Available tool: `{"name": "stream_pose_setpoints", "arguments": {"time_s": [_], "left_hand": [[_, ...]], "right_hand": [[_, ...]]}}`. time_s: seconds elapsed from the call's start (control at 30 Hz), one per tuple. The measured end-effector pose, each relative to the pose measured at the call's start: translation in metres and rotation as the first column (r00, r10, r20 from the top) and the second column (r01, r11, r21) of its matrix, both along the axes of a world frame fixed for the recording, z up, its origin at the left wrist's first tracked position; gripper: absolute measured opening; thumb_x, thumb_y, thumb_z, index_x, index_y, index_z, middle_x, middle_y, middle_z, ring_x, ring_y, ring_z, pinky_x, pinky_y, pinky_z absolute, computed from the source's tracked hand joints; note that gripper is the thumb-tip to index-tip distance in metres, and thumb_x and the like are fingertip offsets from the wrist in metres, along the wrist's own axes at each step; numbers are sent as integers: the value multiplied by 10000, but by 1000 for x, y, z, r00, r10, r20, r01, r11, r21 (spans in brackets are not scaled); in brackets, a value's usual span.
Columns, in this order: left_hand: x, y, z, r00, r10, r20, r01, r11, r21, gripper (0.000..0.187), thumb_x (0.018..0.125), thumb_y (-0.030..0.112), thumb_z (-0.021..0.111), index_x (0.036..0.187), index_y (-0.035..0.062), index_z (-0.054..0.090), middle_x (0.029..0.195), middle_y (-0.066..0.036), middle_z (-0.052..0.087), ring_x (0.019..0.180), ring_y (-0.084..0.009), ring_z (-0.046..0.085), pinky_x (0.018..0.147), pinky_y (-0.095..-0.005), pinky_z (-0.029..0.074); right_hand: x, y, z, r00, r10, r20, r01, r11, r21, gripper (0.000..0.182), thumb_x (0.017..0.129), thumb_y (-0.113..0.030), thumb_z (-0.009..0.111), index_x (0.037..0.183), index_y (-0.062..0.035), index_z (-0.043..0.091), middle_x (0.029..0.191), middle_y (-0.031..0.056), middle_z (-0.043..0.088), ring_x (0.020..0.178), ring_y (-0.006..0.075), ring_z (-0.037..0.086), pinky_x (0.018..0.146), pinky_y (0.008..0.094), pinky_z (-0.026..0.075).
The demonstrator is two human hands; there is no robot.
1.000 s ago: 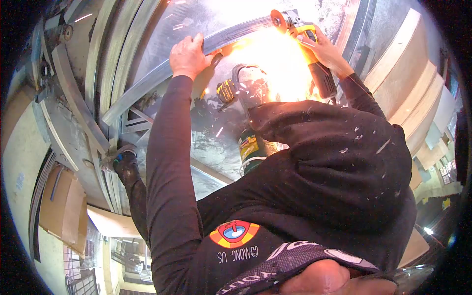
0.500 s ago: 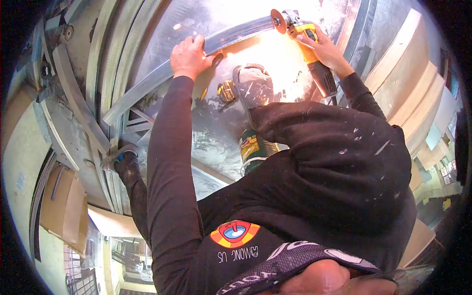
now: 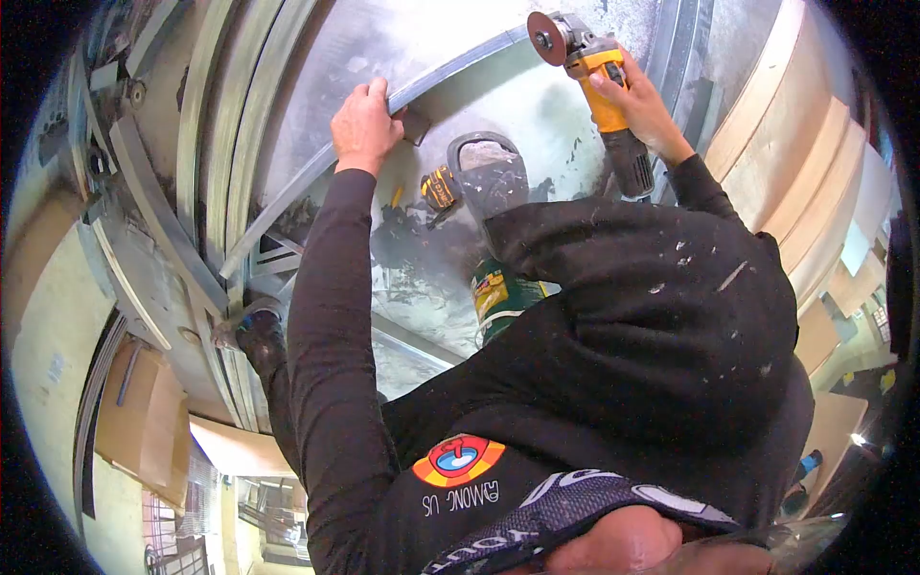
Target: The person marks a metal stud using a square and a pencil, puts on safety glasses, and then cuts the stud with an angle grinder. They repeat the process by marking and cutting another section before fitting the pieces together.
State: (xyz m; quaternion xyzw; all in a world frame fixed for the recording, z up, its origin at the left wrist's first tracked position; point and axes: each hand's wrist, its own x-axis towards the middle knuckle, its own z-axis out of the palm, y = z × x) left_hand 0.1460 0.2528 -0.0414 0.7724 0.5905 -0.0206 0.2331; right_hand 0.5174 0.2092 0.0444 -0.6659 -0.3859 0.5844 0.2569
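My left hand is closed around a long grey metal bar that slants from the lower left up to the top centre. In my right hand is a yellow and black angle grinder, gripped around its body. Its brown cutting disc stands right at the bar's upper end. No sparks show at the disc. Under the bar, close to my left fingers, lies a small dark block.
A yellow and black tape measure lies on the floor beside my sandalled foot. Near my legs stands a green container. Long metal profiles run along the left; pale boards are stacked at the right.
The bright sparks and glare around the disc have stopped. The bar's lower left end has shifted slightly down and right, and the grinder has tilted a little.
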Motion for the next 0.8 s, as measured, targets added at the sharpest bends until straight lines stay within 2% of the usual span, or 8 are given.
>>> {"name": "stream_pose_setpoints", "arguments": {"time_s": [0.07,0.17,0.27,0.37,0.43,0.57,0.63,0.8], "left_hand": [[0,-1,-4,998,-24,-57,23,1000,-17,303,731,181,758,968,125,577,925,-101,635,919,-334,648,746,-473,537],[-3,-2,-10,997,-68,-38,69,997,23,340,744,180,759,1046,140,608,951,-95,653,928,-324,651,758,-464,539],[-5,-3,-13,994,-86,-71,87,996,3,378,742,174,762,1090,147,618,947,-85,659,932,-311,652,767,-454,540],[-6,-5,-14,994,-94,-59,95,995,16,381,736,175,769,1082,137,616,951,-79,661,936,-304,650,775,-445,541],[-6,-6,-14,994,-93,-49,94,995,30,382,735,174,769,1083,135,616,951,-79,661,937,-304,649,776,-444,541],[-7,-6,-12,994,-101,-36,102,994,37,383,739,180,765,1089,131,617,954,-79,660,942,-304,647,779,-443,541],[-7,-6,-12,995,-97,-30,98,994,43,373,744,184,762,1084,128,620,953,-81,662,942,-306,647,778,-446,541],[-5,-6,-13,995,-92,-32,93,995,45,330,765,197,746,1064,118,632,938,-90,666,937,-312,648,774,-455,540]], "right_hand": [[-2,-4,0,1000,20,18,-20,999,33,577,948,-337,677,1417,-118,423,1111,34,598,949,119,593,823,269,512],[-4,-8,0,998,64,6,-64,998,22,631,942,-356,682,1453,-121,397,1118,47,601,973,126,584,856,270,497],[1,-10,-13,990,121,72,-118,992,-39,696,934,-390,685,1487,-118,361,1132,62,605,993,125,581,871,272,493],[3,-9,-19,987,152,61,-150,988,-40,735,927,-411,688,1503,-115,340,1144,72,605,1007,133,583,879,281,494],[3,-8,-20,973,185,140,-186,983,-10,746,922,-418,693,1504,-113,339,1148,78,605,1012,147,586,878,289,497],[3,-8,-21,971,179,155,-176,984,-38,755,921,-433,689,1505,-109,335,1153,83,605,1025,155,585,885,294,496],[4,-7,-24,953,217,210,-225,974,16,758,922,-448,682,1504,-109,336,1161,91,603,1031,155,584,885,293,496],[3,-6,-24,964,211,163,-208,977,-36,752,925,-448,677,1505,-111,336,1170,99,604,1033,158,584,896,288,490]]}}
